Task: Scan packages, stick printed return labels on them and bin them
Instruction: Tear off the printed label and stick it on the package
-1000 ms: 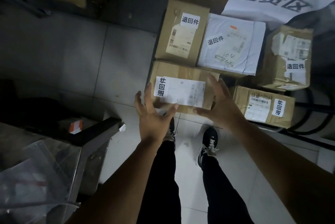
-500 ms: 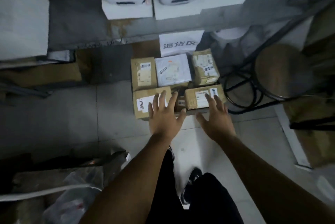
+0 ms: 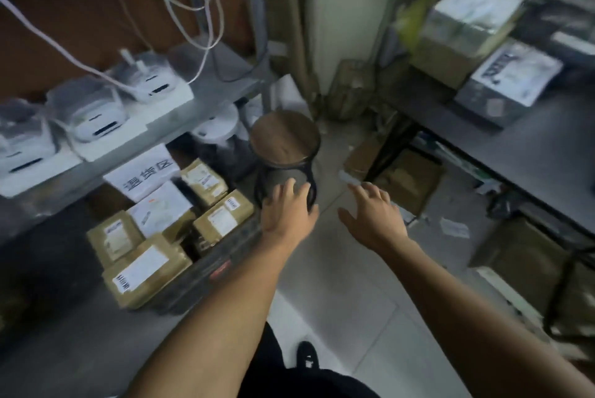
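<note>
Both hands are stretched forward, palms down, and both are empty. The left hand (image 3: 286, 214) has its fingers (image 3: 291, 190) straight and a little spread; they lie in front of the lower ring of a round stool (image 3: 285, 140), and I cannot tell if they touch it or only hover before it. The right hand (image 3: 375, 217) also has its fingers (image 3: 370, 193) straight and spread, with the thumb out to the side, and it hangs over the tiled floor (image 3: 338, 301) without touching anything.

The packages (image 3: 167, 230) lie on the floor to the left of the left hand, under a grey shelf (image 3: 180, 117). Most are brown boxes with white labels, one is white, and they sit close together, touching each other. A white paper sign (image 3: 141, 172) with dark characters stands behind them. The nearest box (image 3: 146, 272) has a barcode label on top.

On the shelf stand small white label printers (image 3: 96, 117) with white cables (image 3: 180, 11) going up. On the right a dark counter (image 3: 515, 140) carries more parcels (image 3: 473, 27), which are blurred. The whole picture is soft from motion, so the printing on the labels cannot be read. Boxes under the counter are half hidden in shadow. Only the tip of one shoe (image 3: 307, 355) shows at the bottom.
</note>
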